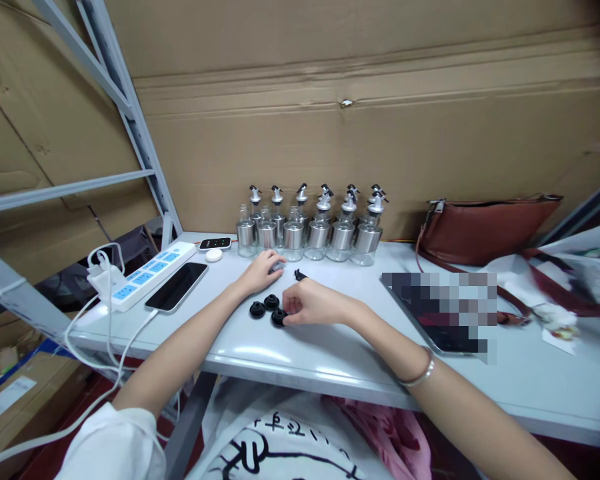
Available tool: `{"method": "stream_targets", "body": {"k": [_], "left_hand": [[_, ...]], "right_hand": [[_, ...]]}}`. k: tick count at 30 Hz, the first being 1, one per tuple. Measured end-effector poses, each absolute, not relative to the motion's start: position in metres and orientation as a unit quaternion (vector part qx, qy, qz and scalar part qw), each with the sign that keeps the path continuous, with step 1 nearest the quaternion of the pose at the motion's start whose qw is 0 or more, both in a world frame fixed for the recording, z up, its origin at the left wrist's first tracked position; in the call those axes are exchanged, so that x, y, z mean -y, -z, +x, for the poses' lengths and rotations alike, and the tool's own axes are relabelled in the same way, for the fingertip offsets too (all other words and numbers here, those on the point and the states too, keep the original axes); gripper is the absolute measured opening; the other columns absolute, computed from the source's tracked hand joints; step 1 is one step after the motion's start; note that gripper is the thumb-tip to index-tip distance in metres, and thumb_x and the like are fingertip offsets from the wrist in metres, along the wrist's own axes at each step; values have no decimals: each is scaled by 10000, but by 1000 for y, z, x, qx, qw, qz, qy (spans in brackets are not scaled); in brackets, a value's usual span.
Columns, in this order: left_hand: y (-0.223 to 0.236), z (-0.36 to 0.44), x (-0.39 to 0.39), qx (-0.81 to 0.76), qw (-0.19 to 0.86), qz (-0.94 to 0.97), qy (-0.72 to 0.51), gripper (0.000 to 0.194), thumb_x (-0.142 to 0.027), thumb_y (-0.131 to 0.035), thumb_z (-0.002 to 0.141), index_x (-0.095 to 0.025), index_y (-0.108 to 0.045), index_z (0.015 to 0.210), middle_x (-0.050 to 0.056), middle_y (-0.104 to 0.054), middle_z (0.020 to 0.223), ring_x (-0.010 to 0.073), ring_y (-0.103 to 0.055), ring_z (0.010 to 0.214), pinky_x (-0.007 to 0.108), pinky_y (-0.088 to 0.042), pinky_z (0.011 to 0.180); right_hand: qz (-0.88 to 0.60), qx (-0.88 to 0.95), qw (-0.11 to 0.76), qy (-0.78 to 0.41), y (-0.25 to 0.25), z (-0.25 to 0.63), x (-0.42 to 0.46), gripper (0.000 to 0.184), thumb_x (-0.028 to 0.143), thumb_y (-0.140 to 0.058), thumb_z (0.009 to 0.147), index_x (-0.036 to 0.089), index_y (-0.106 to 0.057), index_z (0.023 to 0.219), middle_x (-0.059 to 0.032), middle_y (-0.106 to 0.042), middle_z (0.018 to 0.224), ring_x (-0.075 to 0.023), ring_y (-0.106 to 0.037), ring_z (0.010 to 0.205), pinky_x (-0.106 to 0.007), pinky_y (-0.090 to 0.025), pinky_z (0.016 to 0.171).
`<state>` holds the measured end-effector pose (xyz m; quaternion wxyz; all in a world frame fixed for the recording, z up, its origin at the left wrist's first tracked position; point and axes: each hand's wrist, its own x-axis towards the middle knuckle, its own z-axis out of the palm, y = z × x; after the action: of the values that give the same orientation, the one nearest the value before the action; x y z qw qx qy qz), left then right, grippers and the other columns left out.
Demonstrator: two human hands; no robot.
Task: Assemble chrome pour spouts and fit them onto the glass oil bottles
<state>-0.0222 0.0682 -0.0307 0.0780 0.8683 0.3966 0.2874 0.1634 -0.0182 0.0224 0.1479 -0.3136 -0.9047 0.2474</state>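
on the table's [240, 337] left side, has a phone [177, 287] by the power strip [153, 277], likely for cable reach; curls the left hand [260, 270] round a small silvery fitting [277, 267], seemingly to steady it; has two black stoppers [257, 310] between the hands, probably clustered for easy reach; bends the right hand's [323, 302] fingers together at a third stopper [278, 319], just under the fingertips, cannot tell whether gripping or merely touching it

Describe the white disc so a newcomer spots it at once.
On the left of the table lies a white power strip. Just right of its far end, in front of a small lit display, sits the disc: round, unlike its oblong neighbours.
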Motion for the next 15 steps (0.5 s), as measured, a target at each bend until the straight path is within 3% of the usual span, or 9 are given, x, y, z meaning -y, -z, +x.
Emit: {"method": "stream_targets", "body": {"k": [9,15], "left_hand": [[24,-20,-62,-422,48,860,-282,274,-306,-517,848,-202,-538,1101,72,-542,1098,233,-486,1075,377,-407,955],[0,-11,-55,-472,-6,775,-419,264,-288,-504,862,-173,-489,1099,70,-552,1051,206,-527,1009,339,-422,916]], "right_hand": [[-325,901,146,-248,-21,155,22,105,241,-671,748,140,-689,728,-22,-663,656,-109,-551,573,-225,-393,558],[-305,880,276,-236,-25,161,14,140,237,-580,813,143,-673,766,-20,-654,667,-108,-550,591,-223,-411,593]]}}
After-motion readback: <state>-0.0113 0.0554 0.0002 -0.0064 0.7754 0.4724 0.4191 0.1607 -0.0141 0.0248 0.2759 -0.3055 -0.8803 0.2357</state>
